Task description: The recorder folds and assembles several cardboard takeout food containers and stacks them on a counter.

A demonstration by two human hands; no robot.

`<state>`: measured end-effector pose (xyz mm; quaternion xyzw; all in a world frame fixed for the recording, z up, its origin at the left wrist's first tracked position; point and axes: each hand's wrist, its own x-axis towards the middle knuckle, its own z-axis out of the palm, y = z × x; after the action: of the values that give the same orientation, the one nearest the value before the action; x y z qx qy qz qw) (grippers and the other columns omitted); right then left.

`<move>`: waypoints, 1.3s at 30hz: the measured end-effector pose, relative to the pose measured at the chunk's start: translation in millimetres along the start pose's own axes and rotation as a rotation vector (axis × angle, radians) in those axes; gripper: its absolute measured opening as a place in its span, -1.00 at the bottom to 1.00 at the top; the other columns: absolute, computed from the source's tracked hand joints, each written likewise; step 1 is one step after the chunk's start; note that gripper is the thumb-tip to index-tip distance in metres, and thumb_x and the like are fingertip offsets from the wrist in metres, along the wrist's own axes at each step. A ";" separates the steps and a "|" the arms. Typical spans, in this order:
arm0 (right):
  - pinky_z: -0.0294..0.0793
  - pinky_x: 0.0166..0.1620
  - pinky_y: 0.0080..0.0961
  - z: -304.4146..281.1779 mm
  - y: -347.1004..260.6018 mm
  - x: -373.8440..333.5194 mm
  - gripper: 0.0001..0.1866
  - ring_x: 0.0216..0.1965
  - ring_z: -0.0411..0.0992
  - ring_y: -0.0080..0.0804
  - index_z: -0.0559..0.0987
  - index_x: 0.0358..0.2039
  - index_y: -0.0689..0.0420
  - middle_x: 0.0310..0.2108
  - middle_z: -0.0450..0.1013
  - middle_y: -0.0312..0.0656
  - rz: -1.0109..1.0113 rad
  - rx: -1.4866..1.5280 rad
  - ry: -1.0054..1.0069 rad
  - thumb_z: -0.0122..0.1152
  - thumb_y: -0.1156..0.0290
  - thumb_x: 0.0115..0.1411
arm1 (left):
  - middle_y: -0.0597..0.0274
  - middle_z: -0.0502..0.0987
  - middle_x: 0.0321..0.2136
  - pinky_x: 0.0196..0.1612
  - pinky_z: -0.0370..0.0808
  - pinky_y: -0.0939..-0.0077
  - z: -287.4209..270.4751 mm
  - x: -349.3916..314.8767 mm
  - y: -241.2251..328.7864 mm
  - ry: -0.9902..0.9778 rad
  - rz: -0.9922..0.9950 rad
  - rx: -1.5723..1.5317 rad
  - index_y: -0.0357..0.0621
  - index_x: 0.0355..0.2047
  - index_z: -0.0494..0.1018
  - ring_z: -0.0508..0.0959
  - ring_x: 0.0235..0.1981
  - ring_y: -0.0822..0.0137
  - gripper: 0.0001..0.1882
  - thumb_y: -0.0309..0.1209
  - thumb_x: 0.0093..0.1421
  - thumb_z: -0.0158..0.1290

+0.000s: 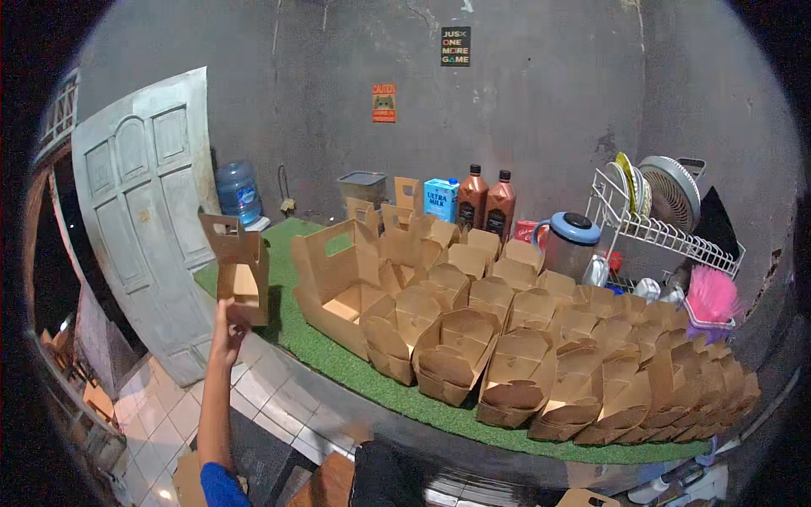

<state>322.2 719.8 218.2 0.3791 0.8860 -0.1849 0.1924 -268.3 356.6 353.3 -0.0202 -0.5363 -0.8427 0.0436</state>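
Observation:
My left hand (226,334) reaches up from the lower left and grips the lower front of a brown cardboard box (242,283). This box has an open front and a raised back panel with a handle cutout. It is at the left end of the green turf-covered table (317,334). To its right, a larger handled cardboard box (338,275) stands open on the turf. Rows of smaller open cardboard boxes (456,351) fill the table from the middle to the right end. My right hand does not show.
Behind the boxes stand a blue-and-white carton (440,200), two brown bottles (471,198) and a blue-lidded jug (570,241). A white dish rack (667,232) is at the right. A white door (148,194) and water jug (239,193) are at the left. Flattened cardboard (587,498) lies below the table.

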 end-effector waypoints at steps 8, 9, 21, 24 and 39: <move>-0.31 0.19 0.43 24.2 7.7 14.1 -0.23 0.35 -0.30 0.27 0.13 0.30 -0.05 0.37 -0.24 0.11 -0.113 -0.143 0.197 0.00 -0.16 0.17 | 0.37 0.42 -0.41 -0.58 0.36 0.63 36.6 120.0 -50.4 0.096 0.029 0.141 0.07 -0.22 0.38 0.41 -0.54 0.50 -0.55 0.13 0.13 -0.03; -0.31 0.19 0.42 24.3 6.3 16.3 -0.22 0.35 -0.30 0.27 0.13 0.30 -0.05 0.36 -0.23 0.11 -0.117 -0.160 0.204 0.00 -0.16 0.17 | 0.37 0.42 -0.41 -0.58 0.36 0.63 37.6 131.2 -55.1 0.060 0.046 0.147 0.07 -0.22 0.38 0.41 -0.54 0.50 -0.55 0.13 0.13 -0.03; -0.30 0.21 0.39 21.0 -7.2 22.2 -0.17 0.35 -0.28 0.23 0.11 0.30 -0.03 0.36 -0.20 0.10 -0.049 -0.328 0.158 0.06 -0.17 0.13 | 0.27 0.41 -0.39 -0.48 0.41 0.55 98.0 232.0 -117.4 -0.251 0.096 0.212 -0.06 -0.21 0.35 0.44 -0.42 0.47 -0.64 -0.04 0.24 -0.06; -0.29 0.21 0.39 21.2 -10.0 21.6 -0.16 0.35 -0.28 0.23 0.10 0.31 -0.03 0.36 -0.20 0.10 -0.027 -0.360 0.142 0.07 -0.17 0.12 | 0.26 0.41 -0.37 -0.45 0.41 0.52 122.4 230.6 -131.0 -0.300 0.139 0.298 -0.08 -0.19 0.35 0.44 -0.40 0.46 -0.63 -0.05 0.22 -0.04; -0.27 0.23 0.35 31.2 -17.1 13.6 -0.09 0.36 -0.25 0.18 0.08 0.31 -0.01 0.36 -0.16 0.09 0.033 -0.414 0.115 0.14 -0.18 0.07 | 0.23 0.41 -0.30 -0.28 0.42 0.39 187.1 195.2 -143.4 -0.412 0.320 0.590 -0.17 -0.13 0.32 0.44 -0.30 0.37 -0.57 -0.11 0.16 0.06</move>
<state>307.1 702.2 187.9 0.3561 0.9083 0.0263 0.2181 -478.7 576.3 319.0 -0.2590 -0.7430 -0.6132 0.0696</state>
